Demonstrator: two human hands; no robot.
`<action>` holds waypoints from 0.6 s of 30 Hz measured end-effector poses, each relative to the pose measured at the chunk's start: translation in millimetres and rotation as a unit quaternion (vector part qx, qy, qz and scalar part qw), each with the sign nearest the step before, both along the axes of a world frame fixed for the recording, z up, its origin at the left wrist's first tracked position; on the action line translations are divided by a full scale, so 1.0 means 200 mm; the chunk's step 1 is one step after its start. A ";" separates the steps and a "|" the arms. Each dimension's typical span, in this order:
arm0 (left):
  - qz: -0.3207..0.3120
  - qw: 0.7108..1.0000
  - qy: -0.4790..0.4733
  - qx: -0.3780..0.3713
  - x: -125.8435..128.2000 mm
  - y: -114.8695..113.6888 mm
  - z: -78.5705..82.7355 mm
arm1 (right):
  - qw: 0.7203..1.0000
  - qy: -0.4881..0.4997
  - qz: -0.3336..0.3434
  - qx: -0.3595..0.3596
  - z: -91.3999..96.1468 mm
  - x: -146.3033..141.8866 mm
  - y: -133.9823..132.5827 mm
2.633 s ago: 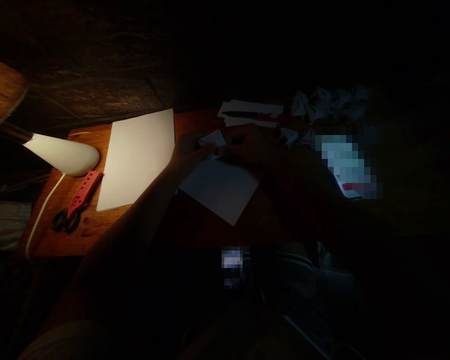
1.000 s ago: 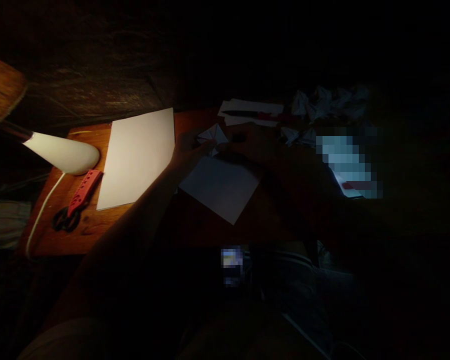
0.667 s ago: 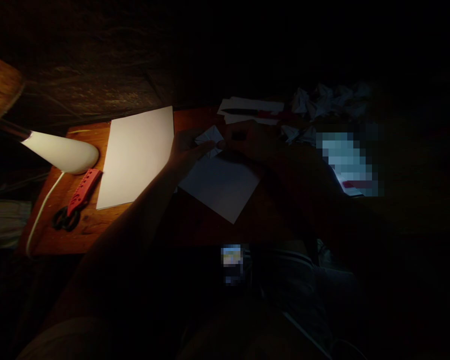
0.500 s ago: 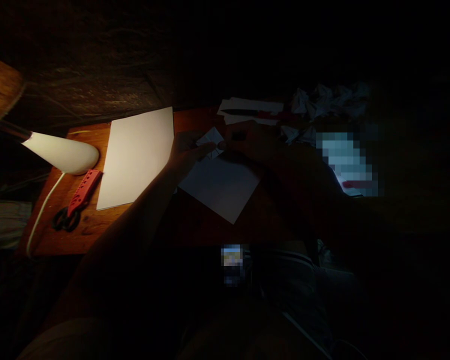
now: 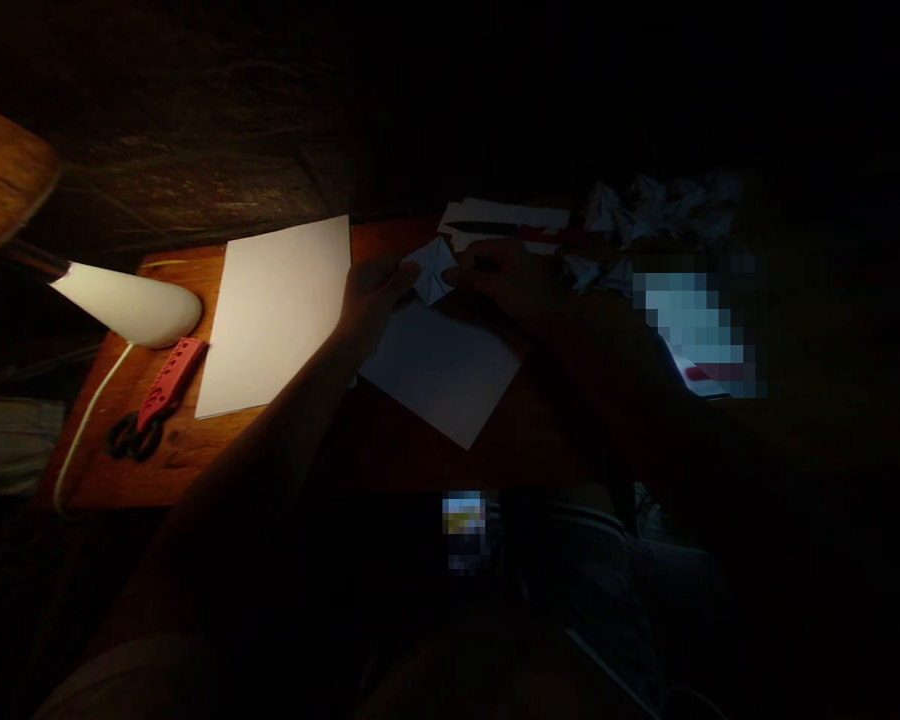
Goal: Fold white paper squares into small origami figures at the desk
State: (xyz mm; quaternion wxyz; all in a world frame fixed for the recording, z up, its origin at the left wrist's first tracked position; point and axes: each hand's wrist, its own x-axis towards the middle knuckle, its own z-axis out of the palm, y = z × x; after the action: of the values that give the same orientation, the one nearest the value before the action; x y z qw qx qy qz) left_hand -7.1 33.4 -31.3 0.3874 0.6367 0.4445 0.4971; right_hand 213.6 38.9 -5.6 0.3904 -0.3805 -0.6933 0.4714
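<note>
A small folded white paper piece (image 5: 433, 270) is held just above the dim wooden table (image 5: 180, 460). My left hand (image 5: 371, 295) pinches its left side and my right hand (image 5: 506, 280) pinches its right side, both with fingers closed on it. Under the hands lies a white square sheet (image 5: 442, 375), turned like a diamond. A larger white sheet (image 5: 277, 315) lies flat to the left of my left hand.
A white lamp (image 5: 131, 310) with its cord sits at the far left, with red-handled scissors (image 5: 154, 400) beside it. Paper strips with a dark pen (image 5: 506, 225) lie at the back. Crumpled and folded papers (image 5: 645, 215) pile up at the back right.
The folded paper has been lifted slightly and turned between both hands, and its shape has shifted. My left thumb now sits higher on it. Nothing else on the table has moved.
</note>
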 end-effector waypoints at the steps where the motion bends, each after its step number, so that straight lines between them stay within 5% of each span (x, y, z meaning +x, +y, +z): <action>1: 0.002 1.000 0.005 0.002 0.00 0.00 0.00 | 1.000 0.005 -0.001 -0.001 0.00 0.00 0.00; 18: 0.009 0.999 0.028 0.022 -0.01 0.01 -0.01 | 1.000 -0.007 0.011 0.003 -0.01 0.00 0.00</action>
State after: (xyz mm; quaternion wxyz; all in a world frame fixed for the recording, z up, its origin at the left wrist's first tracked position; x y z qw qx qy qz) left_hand -10.0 35.5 -33.7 0.3566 0.6545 0.4498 0.4921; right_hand 213.1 39.6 -6.6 0.3812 -0.3746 -0.7018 0.4710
